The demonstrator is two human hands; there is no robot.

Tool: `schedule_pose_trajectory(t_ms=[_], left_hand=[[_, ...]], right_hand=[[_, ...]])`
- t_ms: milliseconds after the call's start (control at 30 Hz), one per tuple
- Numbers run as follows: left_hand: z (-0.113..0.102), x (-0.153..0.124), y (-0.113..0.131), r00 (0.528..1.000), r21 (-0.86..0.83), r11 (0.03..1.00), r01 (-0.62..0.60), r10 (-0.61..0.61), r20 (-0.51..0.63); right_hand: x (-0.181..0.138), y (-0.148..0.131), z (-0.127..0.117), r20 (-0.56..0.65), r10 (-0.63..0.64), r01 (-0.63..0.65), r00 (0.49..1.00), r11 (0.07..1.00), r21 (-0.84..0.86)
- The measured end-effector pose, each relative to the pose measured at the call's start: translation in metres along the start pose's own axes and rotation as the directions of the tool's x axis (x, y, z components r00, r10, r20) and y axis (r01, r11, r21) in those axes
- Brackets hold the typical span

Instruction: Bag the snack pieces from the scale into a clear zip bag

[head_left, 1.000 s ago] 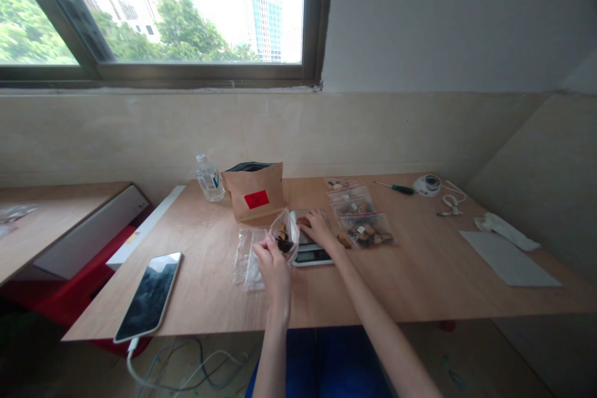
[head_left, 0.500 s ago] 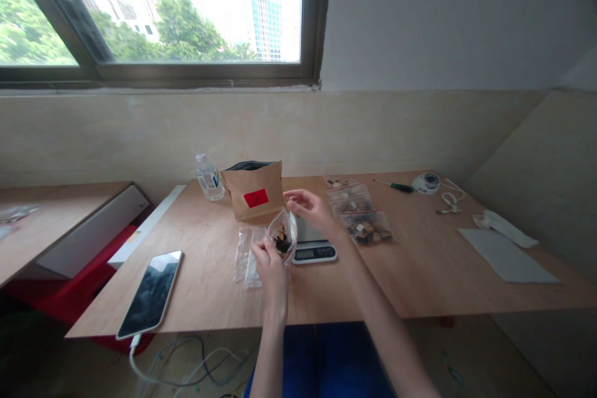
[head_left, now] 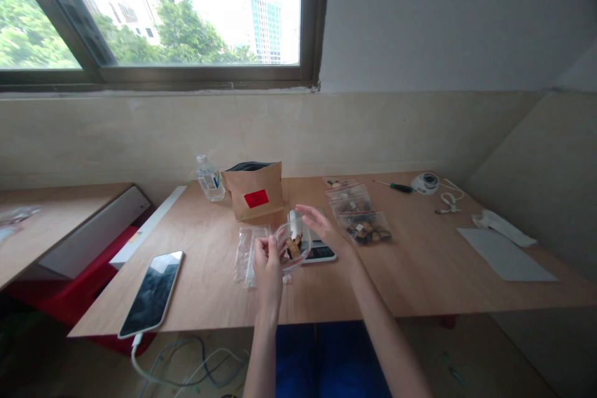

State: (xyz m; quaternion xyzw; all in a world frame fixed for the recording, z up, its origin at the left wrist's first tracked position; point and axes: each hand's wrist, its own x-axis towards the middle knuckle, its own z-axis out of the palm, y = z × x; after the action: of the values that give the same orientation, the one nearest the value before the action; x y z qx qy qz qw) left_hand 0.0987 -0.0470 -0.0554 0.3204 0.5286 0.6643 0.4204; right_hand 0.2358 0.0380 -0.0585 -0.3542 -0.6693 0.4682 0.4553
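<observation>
1. The left hand [head_left: 268, 258] is closed in a pinch on the near edge of a small clear plastic zip bag [head_left: 293, 247]. It holds the bag up off the wooden table [head_left: 420, 273] with the mouth pulled into a round opening.
2. The right hand [head_left: 321, 227] is at the bag's far side with its fingers loosely spread. Nothing shows in it, and I cannot tell whether its fingertips touch the rim.
3. The bag holds a few brown and dark chunks [head_left: 293, 249] at its bottom. It hangs just in front of, and partly over, a small grey digital scale [head_left: 321, 253].
4. Judged from this, the step in hand is loading or checking a portion in the open bag. Any further move calls for keeping the mouth open and level, so that no pieces spill.
5. Flat empty clear bags [head_left: 247, 252] lie just left of the left hand.
6. Behind stands an open brown paper pouch with a red label [head_left: 254, 191], with a clear water bottle [head_left: 208, 177] to its left.
7. Filled zip bags [head_left: 361, 214] lie in a row right of the scale.
8. A white-edged smartphone [head_left: 152, 292] lies near the table's left front edge.
</observation>
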Motion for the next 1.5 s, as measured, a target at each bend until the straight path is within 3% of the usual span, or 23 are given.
schedule_pose_trajectory(t_ms=[100, 167, 333, 400, 500, 533, 600, 667, 700, 800, 933, 1000, 1100, 1233, 1433, 1500], left_hand=[[-0.003, -0.002, 0.014, 0.987, -0.072, 0.992, 0.102, -0.092, 0.128], [-0.006, -0.002, 0.021, 0.983, -0.074, 0.989, 0.125, -0.114, 0.145], [-0.015, 0.002, 0.031, 0.974, -0.037, 0.988, 0.151, -0.142, 0.177], [-0.019, 0.003, 0.031, 0.973, -0.008, 0.988, 0.152, -0.148, 0.174], [-0.026, 0.005, 0.025, 0.976, 0.016, 0.99, 0.138, -0.139, 0.168], [-0.029, 0.004, 0.023, 0.979, 0.021, 0.992, 0.126, -0.128, 0.159], [-0.033, 0.003, 0.018, 0.983, 0.051, 0.995, 0.089, -0.096, 0.155], [-0.034, 0.001, 0.014, 0.973, 0.103, 0.993, 0.052, -0.073, 0.22], [-0.034, 0.0, 0.012, 0.96, 0.124, 0.992, 0.029, -0.063, 0.274], [-0.028, -0.004, 0.007, 0.921, 0.152, 0.987, -0.054, -0.01, 0.389], [-0.017, -0.008, 0.001, 0.937, 0.279, 0.941, -0.193, 0.092, 0.338], [-0.012, -0.011, 0.0, 0.921, 0.335, 0.894, -0.299, 0.178, 0.347], [-0.009, -0.014, 0.004, 0.89, 0.351, 0.836, -0.421, 0.306, 0.339], [-0.012, -0.012, 0.007, 0.924, 0.399, 0.834, -0.382, 0.343, 0.169], [-0.004, 0.006, -0.018, 0.951, 0.342, 0.89, -0.301, 0.308, 0.033], [0.0, 0.013, -0.032, 0.958, 0.296, 0.912, -0.283, 0.284, 0.039]], right_hand=[[-0.017, -0.004, -0.003, 0.144, 0.025, -0.034, 0.989, 0.998, 0.061], [-0.029, -0.008, -0.005, 0.21, 0.011, -0.045, 0.978, 0.986, 0.159], [-0.052, -0.01, 0.004, 0.222, 0.084, -0.153, 0.972, 0.936, 0.316], [-0.055, -0.008, 0.014, 0.114, 0.128, -0.157, 0.985, 0.94, 0.302], [-0.056, -0.003, 0.029, -0.193, 0.143, -0.088, 0.971, 0.96, 0.266], [-0.057, -0.001, 0.033, -0.32, 0.152, -0.064, 0.935, 0.961, 0.268], [-0.061, 0.005, 0.038, -0.551, 0.194, -0.03, 0.812, 0.956, 0.292], [-0.068, 0.009, 0.039, -0.673, 0.242, -0.029, 0.699, 0.95, 0.311], [-0.071, 0.011, 0.038, -0.691, 0.255, -0.041, 0.677, 0.95, 0.309], [-0.081, 0.01, 0.037, -0.65, 0.239, -0.081, 0.721, 0.961, 0.264], [-0.087, 0.004, 0.039, -0.558, 0.196, -0.099, 0.806, 0.975, 0.199], [-0.088, 0.004, 0.04, -0.512, 0.176, -0.102, 0.841, 0.98, 0.169], [-0.089, 0.009, 0.041, -0.509, 0.165, -0.109, 0.845, 0.984, 0.138], [-0.092, 0.015, 0.034, -0.622, 0.177, -0.139, 0.763, 0.984, 0.109], [-0.098, 0.014, 0.021, -0.583, 0.146, -0.092, 0.799, 0.988, 0.122], [-0.099, 0.018, 0.017, -0.574, 0.151, -0.105, 0.805, 0.988, 0.111]])
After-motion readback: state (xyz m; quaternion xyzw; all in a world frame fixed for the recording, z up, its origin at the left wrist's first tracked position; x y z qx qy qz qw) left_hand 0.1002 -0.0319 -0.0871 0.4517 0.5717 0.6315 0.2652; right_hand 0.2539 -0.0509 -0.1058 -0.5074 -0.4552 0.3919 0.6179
